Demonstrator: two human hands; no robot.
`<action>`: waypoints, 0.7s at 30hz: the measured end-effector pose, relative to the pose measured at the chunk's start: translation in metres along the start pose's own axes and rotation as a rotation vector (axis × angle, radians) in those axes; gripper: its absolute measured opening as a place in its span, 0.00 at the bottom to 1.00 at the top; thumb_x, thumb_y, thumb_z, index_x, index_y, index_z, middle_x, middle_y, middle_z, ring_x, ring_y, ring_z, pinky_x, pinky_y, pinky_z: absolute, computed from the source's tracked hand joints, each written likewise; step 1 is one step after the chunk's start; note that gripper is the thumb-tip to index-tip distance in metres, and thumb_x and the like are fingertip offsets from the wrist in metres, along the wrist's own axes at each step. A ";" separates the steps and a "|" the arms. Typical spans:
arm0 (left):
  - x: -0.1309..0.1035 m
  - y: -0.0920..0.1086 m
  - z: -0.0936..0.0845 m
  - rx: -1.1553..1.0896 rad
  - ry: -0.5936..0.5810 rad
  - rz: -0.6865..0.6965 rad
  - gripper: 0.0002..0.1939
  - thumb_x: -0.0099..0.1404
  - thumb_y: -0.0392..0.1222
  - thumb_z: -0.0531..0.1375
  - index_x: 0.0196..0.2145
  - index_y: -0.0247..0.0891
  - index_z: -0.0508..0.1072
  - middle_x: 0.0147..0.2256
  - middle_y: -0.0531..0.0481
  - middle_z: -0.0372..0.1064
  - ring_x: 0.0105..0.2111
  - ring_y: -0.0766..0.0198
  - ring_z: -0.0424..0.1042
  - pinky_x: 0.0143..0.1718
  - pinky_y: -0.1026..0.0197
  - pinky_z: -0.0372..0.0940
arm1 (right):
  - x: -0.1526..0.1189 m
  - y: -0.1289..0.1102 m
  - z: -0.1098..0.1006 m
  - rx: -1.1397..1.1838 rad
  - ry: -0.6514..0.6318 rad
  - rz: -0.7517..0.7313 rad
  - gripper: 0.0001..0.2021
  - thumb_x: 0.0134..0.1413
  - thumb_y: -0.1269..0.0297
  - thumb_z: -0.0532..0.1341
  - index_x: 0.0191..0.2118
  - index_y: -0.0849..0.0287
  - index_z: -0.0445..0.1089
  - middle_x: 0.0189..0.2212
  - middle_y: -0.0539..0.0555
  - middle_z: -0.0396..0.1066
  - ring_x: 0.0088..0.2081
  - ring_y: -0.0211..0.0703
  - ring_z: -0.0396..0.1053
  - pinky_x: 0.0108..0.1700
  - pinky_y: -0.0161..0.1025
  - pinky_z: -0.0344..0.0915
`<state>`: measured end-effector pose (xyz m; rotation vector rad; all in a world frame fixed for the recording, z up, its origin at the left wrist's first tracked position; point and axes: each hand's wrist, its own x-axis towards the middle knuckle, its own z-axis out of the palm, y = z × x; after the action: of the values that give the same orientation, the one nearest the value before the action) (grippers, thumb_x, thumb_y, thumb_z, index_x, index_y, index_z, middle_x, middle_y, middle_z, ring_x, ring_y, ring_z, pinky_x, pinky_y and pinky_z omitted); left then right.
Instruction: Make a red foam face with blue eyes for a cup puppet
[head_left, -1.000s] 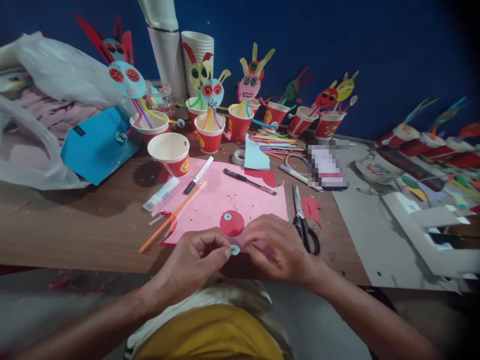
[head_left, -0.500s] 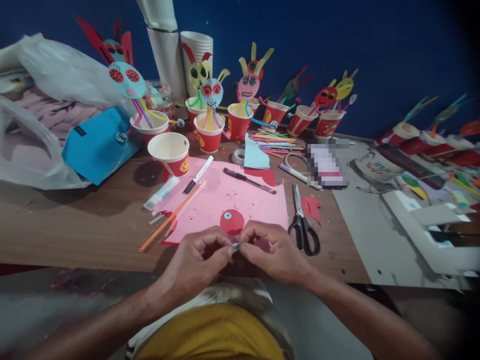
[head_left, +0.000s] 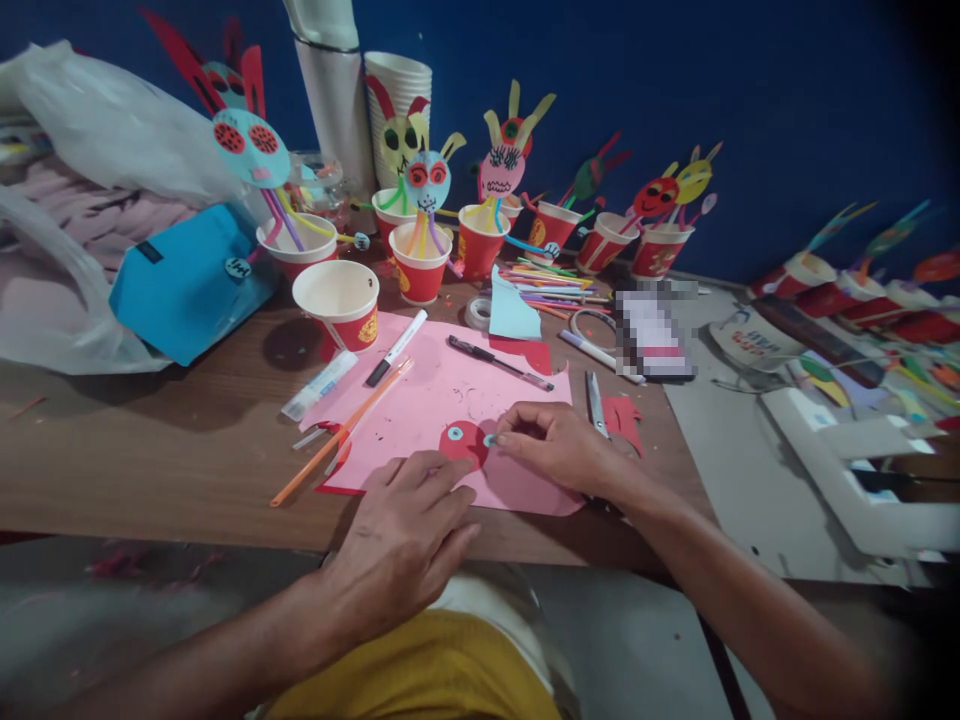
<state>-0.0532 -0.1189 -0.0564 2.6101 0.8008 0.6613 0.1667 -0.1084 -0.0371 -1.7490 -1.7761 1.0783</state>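
A red paper circle (head_left: 466,452) lies on the pink paper sheet (head_left: 405,425), with a small light-blue paper dot (head_left: 455,433) on its upper left. My left hand (head_left: 412,510) rests palm down, fingers stretched out, their tips at the circle's lower edge. Between thumb and forefinger, my right hand (head_left: 544,437) pinches a second light-blue paper dot (head_left: 489,441) at the circle's right edge. Whether this dot touches the red paper, I cannot tell. Scissors (head_left: 596,402) lie to the right, their handles mostly hidden behind my right wrist.
An orange stick (head_left: 341,437), a glue tube (head_left: 321,385), a marker (head_left: 397,347) and a black pen (head_left: 499,362) lie around the sheet. Behind stand an undecorated paper cup (head_left: 335,305) and several cups with paper faces. A plastic bag (head_left: 67,290) is at left, a phone (head_left: 654,335) at right.
My hands have parted. The left has flattened beside the red circle; the right has carried the small blue dot up to the circle's right edge.
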 end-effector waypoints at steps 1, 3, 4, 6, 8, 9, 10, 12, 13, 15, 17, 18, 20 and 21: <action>0.001 0.000 0.001 0.015 -0.016 -0.005 0.09 0.63 0.39 0.55 0.41 0.37 0.70 0.47 0.46 0.69 0.47 0.52 0.62 0.46 0.48 0.59 | 0.001 -0.001 0.000 -0.035 -0.010 -0.003 0.08 0.52 0.60 0.58 0.30 0.58 0.71 0.25 0.48 0.70 0.28 0.37 0.64 0.30 0.33 0.59; 0.001 0.001 0.002 0.034 -0.040 -0.014 0.10 0.64 0.40 0.55 0.42 0.37 0.70 0.48 0.46 0.68 0.48 0.51 0.61 0.46 0.47 0.59 | 0.004 -0.004 0.000 -0.099 -0.026 -0.011 0.09 0.52 0.60 0.58 0.29 0.58 0.71 0.24 0.47 0.69 0.27 0.36 0.63 0.29 0.33 0.58; 0.002 0.001 0.002 0.040 -0.050 -0.017 0.10 0.64 0.41 0.55 0.42 0.37 0.69 0.48 0.46 0.68 0.49 0.51 0.61 0.46 0.47 0.59 | 0.005 -0.005 0.000 -0.121 -0.033 -0.013 0.09 0.52 0.61 0.57 0.28 0.58 0.70 0.23 0.46 0.68 0.26 0.35 0.63 0.28 0.32 0.57; 0.002 0.001 0.002 0.045 -0.066 -0.017 0.11 0.64 0.41 0.55 0.43 0.37 0.69 0.49 0.46 0.68 0.49 0.51 0.61 0.45 0.47 0.59 | 0.008 -0.007 0.000 -0.144 -0.042 -0.010 0.08 0.51 0.61 0.57 0.26 0.58 0.69 0.21 0.45 0.67 0.25 0.34 0.61 0.27 0.31 0.56; 0.003 0.000 0.002 0.045 -0.081 -0.017 0.11 0.64 0.42 0.54 0.43 0.37 0.69 0.49 0.46 0.67 0.48 0.51 0.61 0.44 0.47 0.59 | 0.011 -0.008 0.000 -0.147 -0.043 -0.009 0.08 0.50 0.62 0.58 0.25 0.59 0.68 0.21 0.45 0.67 0.25 0.34 0.61 0.27 0.31 0.55; 0.003 0.000 0.002 0.045 -0.086 -0.018 0.11 0.64 0.42 0.54 0.43 0.37 0.69 0.49 0.45 0.67 0.48 0.51 0.61 0.44 0.47 0.59 | 0.012 -0.008 0.001 -0.149 -0.042 -0.008 0.08 0.50 0.61 0.58 0.25 0.58 0.68 0.21 0.45 0.67 0.25 0.34 0.61 0.27 0.31 0.55; 0.004 0.000 0.002 0.045 -0.090 -0.020 0.11 0.64 0.42 0.54 0.43 0.37 0.69 0.49 0.45 0.67 0.48 0.51 0.61 0.44 0.47 0.59 | 0.014 -0.008 0.001 -0.153 -0.040 -0.007 0.08 0.49 0.61 0.58 0.25 0.58 0.68 0.21 0.45 0.67 0.25 0.34 0.61 0.26 0.31 0.55; 0.004 -0.001 0.003 0.043 -0.093 -0.026 0.12 0.64 0.43 0.54 0.44 0.37 0.69 0.49 0.45 0.67 0.48 0.51 0.61 0.44 0.47 0.58 | 0.016 -0.008 0.002 -0.164 -0.036 -0.003 0.08 0.49 0.61 0.58 0.24 0.58 0.68 0.21 0.46 0.67 0.24 0.34 0.61 0.26 0.31 0.54; 0.005 -0.001 0.003 0.041 -0.095 -0.028 0.12 0.64 0.43 0.54 0.44 0.37 0.69 0.49 0.45 0.67 0.49 0.51 0.61 0.44 0.47 0.58 | 0.017 -0.008 0.002 -0.170 -0.034 0.002 0.09 0.49 0.61 0.58 0.24 0.58 0.67 0.20 0.45 0.67 0.24 0.34 0.61 0.25 0.31 0.54; 0.005 -0.001 0.003 0.036 -0.100 -0.034 0.12 0.64 0.43 0.54 0.44 0.37 0.69 0.49 0.45 0.67 0.49 0.51 0.61 0.44 0.47 0.58 | 0.018 -0.009 0.003 -0.179 -0.027 0.010 0.09 0.49 0.60 0.57 0.23 0.58 0.66 0.20 0.45 0.66 0.24 0.34 0.61 0.25 0.31 0.53; 0.005 -0.001 0.004 0.032 -0.102 -0.032 0.12 0.64 0.43 0.54 0.43 0.37 0.69 0.50 0.45 0.67 0.49 0.51 0.61 0.43 0.47 0.58 | 0.018 -0.011 0.003 -0.191 -0.024 0.018 0.10 0.49 0.60 0.57 0.23 0.58 0.65 0.20 0.45 0.66 0.23 0.33 0.60 0.25 0.31 0.53; 0.005 -0.001 0.004 0.032 -0.101 -0.028 0.12 0.64 0.43 0.54 0.43 0.36 0.69 0.50 0.45 0.67 0.48 0.50 0.61 0.43 0.47 0.58 | 0.018 -0.012 0.003 -0.199 -0.024 0.020 0.10 0.49 0.60 0.57 0.22 0.58 0.65 0.20 0.45 0.66 0.23 0.33 0.60 0.25 0.31 0.53; 0.005 -0.001 0.004 0.033 -0.092 -0.020 0.12 0.64 0.43 0.54 0.43 0.36 0.69 0.49 0.45 0.67 0.48 0.50 0.61 0.42 0.47 0.59 | 0.019 -0.015 0.003 -0.217 -0.024 0.021 0.10 0.49 0.61 0.57 0.22 0.59 0.64 0.19 0.45 0.65 0.22 0.32 0.58 0.25 0.31 0.52; 0.005 -0.001 0.004 0.036 -0.085 -0.017 0.12 0.64 0.43 0.54 0.43 0.36 0.69 0.49 0.45 0.67 0.48 0.50 0.61 0.42 0.47 0.59 | 0.019 -0.016 0.003 -0.229 -0.022 0.019 0.10 0.49 0.62 0.57 0.22 0.59 0.64 0.19 0.44 0.65 0.22 0.31 0.58 0.25 0.31 0.52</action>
<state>-0.0482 -0.1156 -0.0585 2.6411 0.8149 0.5328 0.1516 -0.0896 -0.0311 -1.8947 -1.9656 0.9350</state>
